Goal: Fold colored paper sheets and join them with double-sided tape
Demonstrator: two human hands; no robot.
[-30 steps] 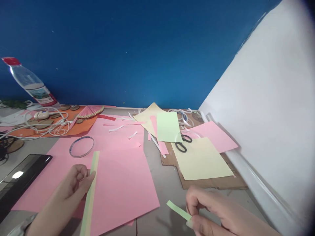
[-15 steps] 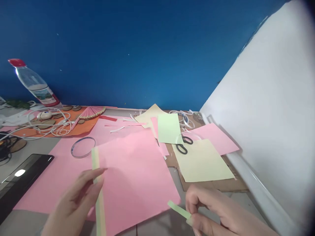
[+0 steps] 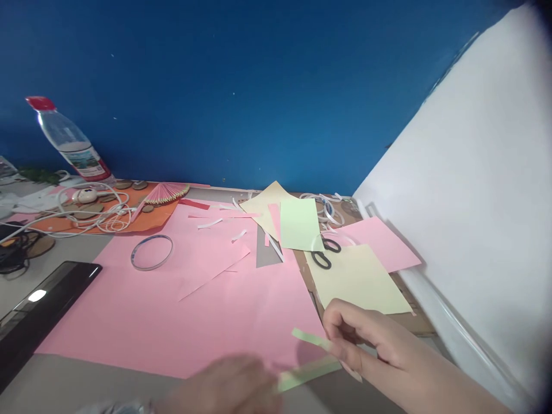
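A short green paper strip (image 3: 307,336) is pinched near one end by the right hand (image 3: 390,339), its free end pointing left above a pink sheet (image 3: 276,322). The left hand (image 3: 233,385) is blurred at the near edge; whether anything is gripped cannot be told. A green-and-yellow border (image 3: 306,374) beside it is partly blocked from view. The strip is best held lightly, uncreased. Beyond, the blades of dark-handled scissors (image 3: 321,261) are hidden by a green sheet (image 3: 299,224). At left, a thin ring (image 3: 134,253), a dark glossy slab (image 3: 47,310) and a bottle (image 3: 84,158) are seen.
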